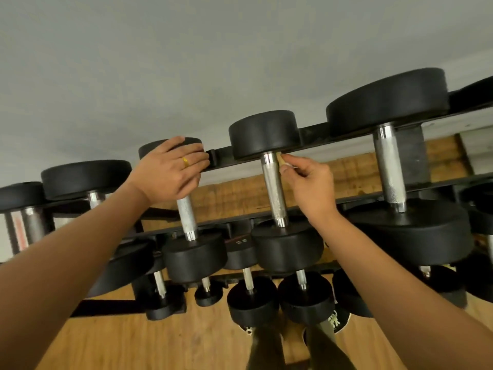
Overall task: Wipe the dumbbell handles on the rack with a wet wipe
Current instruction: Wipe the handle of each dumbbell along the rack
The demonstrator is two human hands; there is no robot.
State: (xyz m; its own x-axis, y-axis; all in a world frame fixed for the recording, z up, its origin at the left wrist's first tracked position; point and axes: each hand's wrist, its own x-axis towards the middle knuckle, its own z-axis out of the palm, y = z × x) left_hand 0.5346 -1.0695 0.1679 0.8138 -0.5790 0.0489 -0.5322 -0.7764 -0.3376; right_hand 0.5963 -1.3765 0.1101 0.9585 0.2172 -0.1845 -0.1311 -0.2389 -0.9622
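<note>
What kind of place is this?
Probably a gym or home weight room: black round-headed dumbbells with knurled steel handles sit in rows on a black metal rack above a light wooden floor.

Black round-headed dumbbells (277, 244) lie side by side across the black rack (314, 129), their knurled chrome handles (274, 188) spanning its rails. A small pale wipe (280, 158), pinched in the right hand (312, 182), sits against the middle handle's far end.

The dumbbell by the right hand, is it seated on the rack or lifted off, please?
Seated: both dumbbell heads rest on the rack; the right hand pinches a wipe beside the handle.
</note>
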